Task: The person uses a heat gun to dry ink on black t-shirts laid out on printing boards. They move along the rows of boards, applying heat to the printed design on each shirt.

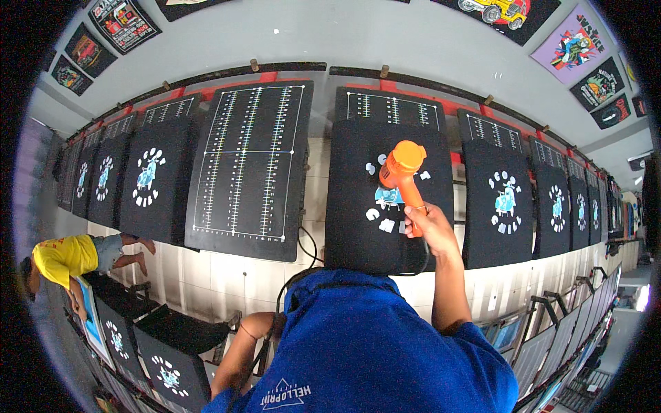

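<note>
My right hand [430, 227] is wrapped around the handle of an orange heat gun [403, 168]. The gun hangs above a black T-shirt [354, 199] stretched on a board, its body covering part of the pale blue scooter print [389, 197] and the white lettering around it. From the handle a dark cord loops down to the shirt's lower edge. My left hand [263, 322] is bent in beside my blue shirt, next to a black cable [279, 303]; its fingers are hidden, so any grip on the cable cannot be made out.
Left of the shirt stands a bare black board [248, 165] with white ruled marks. Other boards with printed black shirts [148, 179] [502, 203] run both ways. A person in a yellow top [72, 258] bends over a frame at far left. Racks [551, 337] stand behind right.
</note>
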The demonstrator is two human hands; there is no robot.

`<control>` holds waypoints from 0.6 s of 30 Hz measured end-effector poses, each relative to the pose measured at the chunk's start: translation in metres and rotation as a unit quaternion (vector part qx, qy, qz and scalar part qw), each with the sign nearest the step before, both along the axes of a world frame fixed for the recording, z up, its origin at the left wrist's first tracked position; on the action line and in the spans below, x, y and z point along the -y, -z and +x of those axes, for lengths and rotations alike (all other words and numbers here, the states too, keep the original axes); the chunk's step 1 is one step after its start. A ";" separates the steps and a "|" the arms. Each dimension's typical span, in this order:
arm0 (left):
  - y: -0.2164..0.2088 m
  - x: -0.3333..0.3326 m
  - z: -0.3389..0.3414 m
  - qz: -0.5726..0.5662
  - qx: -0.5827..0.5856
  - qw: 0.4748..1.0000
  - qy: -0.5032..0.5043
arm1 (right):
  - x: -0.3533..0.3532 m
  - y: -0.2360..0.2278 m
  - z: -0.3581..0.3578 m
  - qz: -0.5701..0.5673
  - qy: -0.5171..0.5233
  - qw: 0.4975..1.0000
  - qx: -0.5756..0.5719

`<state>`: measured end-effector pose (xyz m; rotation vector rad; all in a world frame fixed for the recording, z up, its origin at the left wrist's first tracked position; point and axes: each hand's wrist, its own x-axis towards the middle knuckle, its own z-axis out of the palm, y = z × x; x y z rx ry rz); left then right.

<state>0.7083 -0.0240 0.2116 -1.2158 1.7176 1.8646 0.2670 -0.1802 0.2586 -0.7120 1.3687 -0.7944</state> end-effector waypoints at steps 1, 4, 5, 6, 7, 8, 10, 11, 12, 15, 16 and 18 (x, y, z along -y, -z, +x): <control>-0.007 -0.005 -0.006 -0.010 0.053 0.998 0.029 | 0.000 0.001 0.000 -0.004 -0.004 1.000 -0.004; -0.048 -0.012 -0.033 -0.052 0.140 0.986 0.073 | -0.001 -0.002 -0.013 0.011 -0.018 1.000 0.017; -0.041 -0.030 -0.029 -0.079 0.120 0.988 0.065 | -0.001 -0.005 -0.016 0.019 -0.023 0.999 0.022; -0.037 -0.044 -0.027 -0.106 0.101 0.988 0.055 | -0.002 -0.005 -0.017 0.010 -0.021 0.999 0.022; -0.031 -0.057 -0.025 -0.134 0.082 0.986 0.047 | -0.003 -0.005 -0.016 0.001 -0.025 1.000 0.013; -0.045 -0.051 -0.038 -0.055 0.183 0.971 0.145 | -0.004 -0.003 -0.016 -0.007 -0.027 1.000 0.002; -0.017 -0.089 -0.028 0.000 0.098 0.991 0.096 | -0.003 0.001 -0.018 -0.013 -0.042 0.999 0.008; -0.005 -0.105 -0.025 0.025 0.053 0.996 0.070 | -0.002 0.005 -0.024 -0.011 -0.047 0.999 0.016; -0.050 -0.080 -0.051 0.046 0.170 0.981 0.083 | -0.001 0.006 -0.027 -0.012 -0.038 0.999 0.010; -0.063 -0.106 -0.066 -0.131 0.033 0.989 -0.056 | -0.003 0.000 -0.023 -0.016 -0.040 0.999 0.016; -0.065 -0.109 -0.063 -0.156 0.056 0.986 -0.016 | -0.004 -0.002 -0.021 -0.017 -0.045 0.999 0.023; -0.073 -0.101 -0.053 -0.205 0.100 0.972 0.061 | -0.004 -0.002 -0.032 -0.001 -0.062 0.997 0.036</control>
